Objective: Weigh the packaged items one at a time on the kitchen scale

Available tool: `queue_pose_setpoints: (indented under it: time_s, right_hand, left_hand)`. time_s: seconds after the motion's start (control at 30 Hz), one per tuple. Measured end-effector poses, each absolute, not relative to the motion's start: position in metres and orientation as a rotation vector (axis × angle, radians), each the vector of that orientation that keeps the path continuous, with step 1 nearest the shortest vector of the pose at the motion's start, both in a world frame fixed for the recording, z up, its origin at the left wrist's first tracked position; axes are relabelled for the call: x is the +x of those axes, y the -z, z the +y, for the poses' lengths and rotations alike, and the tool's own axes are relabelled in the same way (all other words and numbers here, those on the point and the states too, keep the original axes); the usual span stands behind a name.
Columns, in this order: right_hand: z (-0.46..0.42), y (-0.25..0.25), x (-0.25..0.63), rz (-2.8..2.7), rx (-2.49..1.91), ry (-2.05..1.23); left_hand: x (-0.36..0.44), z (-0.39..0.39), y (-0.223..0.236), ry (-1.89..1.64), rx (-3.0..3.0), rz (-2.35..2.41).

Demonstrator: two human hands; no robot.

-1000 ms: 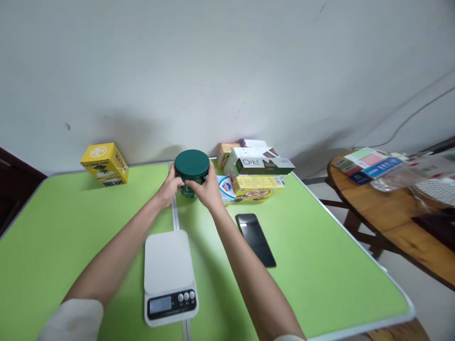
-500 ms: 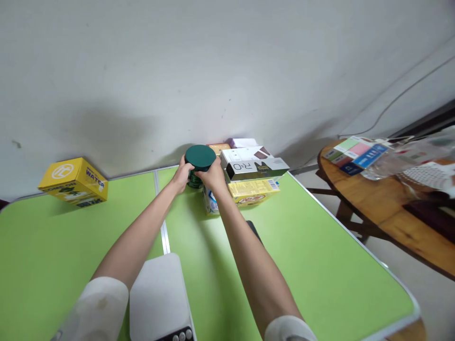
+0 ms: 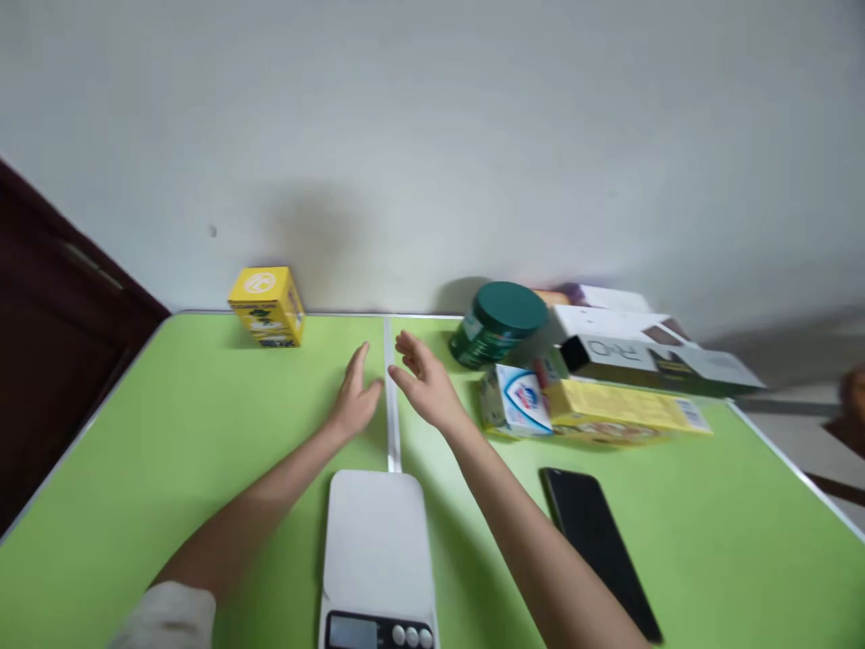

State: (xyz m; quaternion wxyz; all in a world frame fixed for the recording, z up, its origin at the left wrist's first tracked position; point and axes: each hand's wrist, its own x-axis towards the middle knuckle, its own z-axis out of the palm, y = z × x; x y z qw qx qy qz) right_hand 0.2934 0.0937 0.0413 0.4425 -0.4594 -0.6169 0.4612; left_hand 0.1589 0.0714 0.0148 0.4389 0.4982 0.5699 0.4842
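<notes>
My left hand (image 3: 357, 397) is raised over the green table (image 3: 257, 478), fingers apart and nothing in it. Facing it, my right hand (image 3: 427, 382) is also open and empty, to the left of a dark green round jar (image 3: 508, 311) with a green lid. The jar stands upright near the wall, apart from both hands. In front of my hands lies a white kitchen scale (image 3: 378, 541) with nothing on its platform; its display and buttons face me. A yellow box (image 3: 268, 306) stands at the back left.
Right of the jar are a white and blue box (image 3: 517, 403), a yellow carton (image 3: 622, 410) and a long black and white box (image 3: 662, 361). A black phone (image 3: 601, 545) lies at the front right. The wall (image 3: 432, 162) borders the table's back edge.
Both hands have let go of the green jar and moved left and back from it, fingers spreading. The jar stays beside the boxes. The view has turned left, bringing the phone and scale into fuller view.
</notes>
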Motion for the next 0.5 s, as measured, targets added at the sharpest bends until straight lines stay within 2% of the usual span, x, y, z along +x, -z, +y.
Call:
queue_pose_setpoints:
  time_s: [0.07,0.17,0.33,0.5]
  right_hand:
    - [0.104,-0.031,0.259,-1.487,-1.083,-1.385]
    - [0.122,-0.021,0.205,-1.48,-1.047,-1.53]
    - [0.161,-0.02,0.135,-1.521,-1.03,-1.552]
    - [0.193,-0.027,0.096,-1.516,-1.031,-1.514]
  left_hand:
    - [0.112,0.058,-0.01,-1.3,1.193,1.547]
    - [0.047,0.058,-0.011,-1.455,1.114,1.71]
    - [-0.034,0.098,-0.025,-1.55,1.072,1.774]
    - [-0.063,0.144,-0.03,-1.52,1.103,1.578]
